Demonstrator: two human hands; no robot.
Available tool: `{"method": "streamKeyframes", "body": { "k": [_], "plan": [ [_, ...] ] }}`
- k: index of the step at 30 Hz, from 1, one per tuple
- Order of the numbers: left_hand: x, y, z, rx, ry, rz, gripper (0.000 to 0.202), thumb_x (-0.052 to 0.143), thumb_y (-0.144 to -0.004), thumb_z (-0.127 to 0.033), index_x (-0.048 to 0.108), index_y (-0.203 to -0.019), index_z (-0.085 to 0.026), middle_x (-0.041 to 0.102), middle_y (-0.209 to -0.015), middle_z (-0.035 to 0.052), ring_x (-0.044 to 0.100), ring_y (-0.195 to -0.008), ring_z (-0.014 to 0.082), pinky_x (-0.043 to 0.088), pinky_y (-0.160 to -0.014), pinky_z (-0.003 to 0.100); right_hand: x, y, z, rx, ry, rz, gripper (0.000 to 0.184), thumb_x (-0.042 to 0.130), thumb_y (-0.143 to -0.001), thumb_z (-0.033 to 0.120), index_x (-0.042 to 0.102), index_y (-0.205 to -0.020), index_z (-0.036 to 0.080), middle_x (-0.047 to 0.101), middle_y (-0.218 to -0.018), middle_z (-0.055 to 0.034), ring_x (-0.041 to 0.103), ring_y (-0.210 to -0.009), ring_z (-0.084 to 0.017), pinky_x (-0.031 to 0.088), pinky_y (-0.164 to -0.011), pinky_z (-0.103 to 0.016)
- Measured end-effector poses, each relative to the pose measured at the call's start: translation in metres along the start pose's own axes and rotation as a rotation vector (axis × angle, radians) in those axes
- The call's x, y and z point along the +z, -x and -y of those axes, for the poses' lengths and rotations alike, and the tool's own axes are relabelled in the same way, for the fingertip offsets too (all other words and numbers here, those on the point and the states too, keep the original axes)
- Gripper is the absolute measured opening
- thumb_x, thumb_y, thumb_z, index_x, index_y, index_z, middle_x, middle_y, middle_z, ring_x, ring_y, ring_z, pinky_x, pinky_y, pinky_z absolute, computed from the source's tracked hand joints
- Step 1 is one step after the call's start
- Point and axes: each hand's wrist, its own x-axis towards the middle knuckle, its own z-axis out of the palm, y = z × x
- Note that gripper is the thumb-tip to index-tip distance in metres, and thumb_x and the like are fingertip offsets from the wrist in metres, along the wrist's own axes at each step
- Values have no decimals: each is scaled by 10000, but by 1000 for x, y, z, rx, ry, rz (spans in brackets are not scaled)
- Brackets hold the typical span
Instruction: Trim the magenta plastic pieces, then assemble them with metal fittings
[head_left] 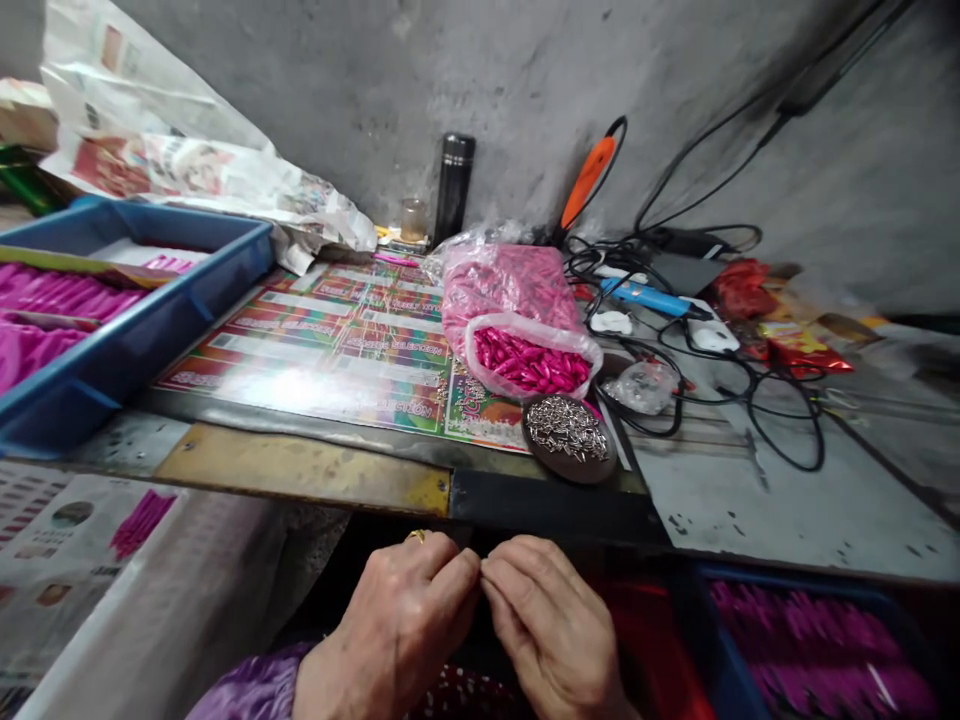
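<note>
Left hand (394, 625) and right hand (551, 625): fingertips (466, 565) pressed together, pinched item too small to tell. Round dark dish (570, 472) of small silver metal pieces (566, 428) just beyond fingers.

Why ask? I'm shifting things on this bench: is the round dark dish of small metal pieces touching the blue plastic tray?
Apart. The head view shows the dish well away from the blue tray, with the printed sheet lying between them.
</note>
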Motion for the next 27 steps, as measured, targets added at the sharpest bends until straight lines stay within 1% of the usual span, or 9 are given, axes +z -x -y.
{"method": "streamKeyframes", "body": {
  "k": [4,6,9,11,14,17,20,23,27],
  "plan": [
    [-1,-1,-3,16,14,-24,254,413,-1005,-120,604,-850,-182,600,-682,4,551,-555,140,402,-507,243,-1,-6,5,276,-271,-30,163,587,-919,72,663,-855,201,674,-812,-34,652,-724,-163,556,-667,-246],
    [-1,-1,-4,22,28,-33,221,432,-1011,-127,611,-889,-170,611,-705,11,556,-572,141,409,-525,246,0,-5,5,514,-423,-13,118,640,-903,155,659,-798,204,662,-774,-16,639,-685,-152,529,-608,-216],
    [-1,-1,-5,39,24,-48,191,445,-1023,-153,621,-949,-157,625,-734,22,562,-590,151,416,-530,261,2,0,3,928,-674,121,163,694,-880,337,680,-827,184,611,-652,10,570,-559,-134,460,-490,-199],
    [-1,-2,-6,45,23,-36,198,444,-1028,-164,629,-959,-154,613,-718,19,553,-573,155,414,-513,270,1,3,2,1061,-782,231,274,667,-895,429,677,-820,166,562,-579,27,521,-501,-120,432,-469,-200],
    [0,-6,-6,44,26,-51,203,449,-1021,-151,638,-948,-157,609,-698,15,555,-556,150,425,-497,265,-7,2,-5,941,-652,246,259,629,-928,417,699,-851,179,618,-641,13,549,-534,-126,456,-511,-213],
    [1,-12,-4,48,13,-106,207,444,-1018,-144,635,-942,-165,632,-709,12,585,-559,139,449,-504,249,-23,-5,-24,634,-274,76,151,620,-958,331,718,-947,217,699,-802,1,636,-660,-151,500,-611,-235],
    [1,-15,0,41,-9,-111,216,435,-1026,-156,628,-932,-178,640,-708,5,609,-556,135,472,-517,243,-38,-11,-55,345,162,-79,140,594,-999,283,700,-975,194,712,-891,-31,656,-797,-191,503,-751,-292],
    [2,-14,5,25,-39,-95,230,418,-1036,-182,619,-922,-190,637,-701,1,623,-555,142,476,-509,247,-45,-14,-83,188,470,-43,290,507,-1049,350,695,-1052,130,694,-947,-103,615,-894,-268,487,-819,-391],
    [4,-10,12,0,-47,-91,191,433,-1028,-188,605,-946,-202,629,-699,-8,624,-563,147,475,-516,246,-41,-12,-100,157,642,50,533,371,-1068,491,697,-1109,71,651,-990,-166,552,-935,-324,474,-800,-447]
  ]
}}
